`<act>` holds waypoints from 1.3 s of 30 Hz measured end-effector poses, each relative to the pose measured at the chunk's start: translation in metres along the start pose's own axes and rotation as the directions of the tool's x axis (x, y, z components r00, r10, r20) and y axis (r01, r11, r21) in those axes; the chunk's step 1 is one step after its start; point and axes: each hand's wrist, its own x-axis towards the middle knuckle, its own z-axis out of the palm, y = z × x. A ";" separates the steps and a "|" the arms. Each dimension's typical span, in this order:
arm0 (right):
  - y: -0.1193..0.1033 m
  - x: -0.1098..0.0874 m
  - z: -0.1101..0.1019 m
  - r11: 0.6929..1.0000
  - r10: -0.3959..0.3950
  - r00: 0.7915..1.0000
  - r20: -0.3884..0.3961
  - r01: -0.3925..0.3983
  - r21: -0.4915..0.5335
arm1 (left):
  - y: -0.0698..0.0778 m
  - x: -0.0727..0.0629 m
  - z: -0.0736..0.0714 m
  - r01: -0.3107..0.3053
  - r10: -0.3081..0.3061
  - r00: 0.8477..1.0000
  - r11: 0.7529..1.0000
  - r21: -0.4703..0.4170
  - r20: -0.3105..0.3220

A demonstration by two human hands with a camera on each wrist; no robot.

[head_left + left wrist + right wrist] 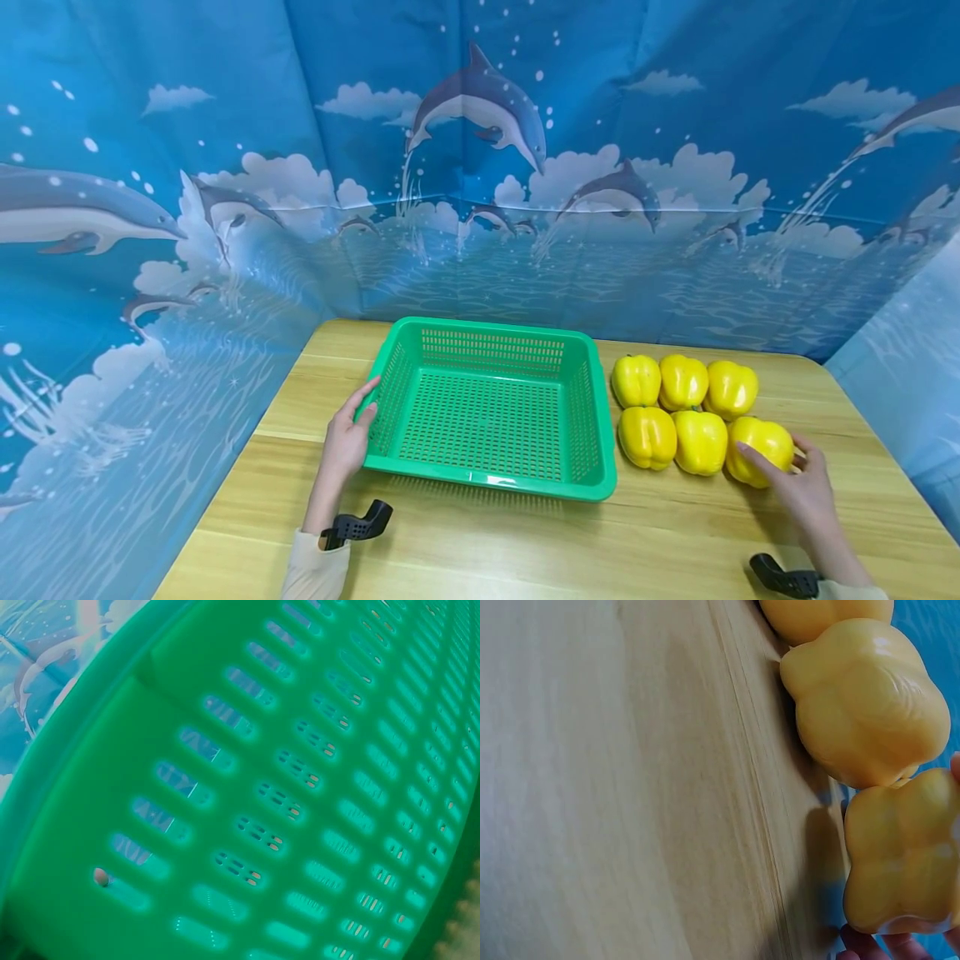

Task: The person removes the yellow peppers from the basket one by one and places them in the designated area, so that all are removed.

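Observation:
A green slotted plastic basket (483, 492) stands on the table. My left hand (348, 437) holds its left rim, thumb and forefinger showing at the edge; the other fingers are hidden. The left wrist view is filled by the basket's slotted wall (180, 855), with a fingertip (101, 877) visible through one slot. My right hand (806, 487) grips a yellow bell pepper (761, 446) at the near right of a group, thumb on its near left side and fingers round the right. Close up, that bell pepper (900, 855) has fingers (866, 945) beneath it in the right wrist view.
Several more yellow bell peppers (684, 382) sit close together in two rows, right of the basket. The wooden table (525, 550) ends at a blue dolphin-print curtain (480, 275) behind. Black wrist cameras (360, 523) jut from both wrists.

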 end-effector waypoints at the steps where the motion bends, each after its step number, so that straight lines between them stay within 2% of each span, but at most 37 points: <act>1: 0.000 0.000 0.000 1.000 -0.001 1.000 -0.001 0.001 -0.006 | 0.000 0.000 0.000 -0.001 0.001 1.000 1.000 -0.001 0.002; 13: 0.002 0.000 0.005 0.999 -0.015 1.000 -0.010 0.014 -0.042 | -0.001 0.000 0.000 -0.010 0.010 1.000 1.000 -0.012 -0.003; 23: 0.003 0.000 0.008 0.999 -0.044 0.999 -0.027 0.044 0.003 | -0.001 0.000 0.000 -0.023 0.023 1.000 1.000 -0.015 -0.001; 39: 0.008 -0.001 0.010 0.998 -0.058 0.998 0.019 0.057 0.019 | -0.001 0.000 -0.002 -0.017 0.017 1.000 1.000 -0.010 0.004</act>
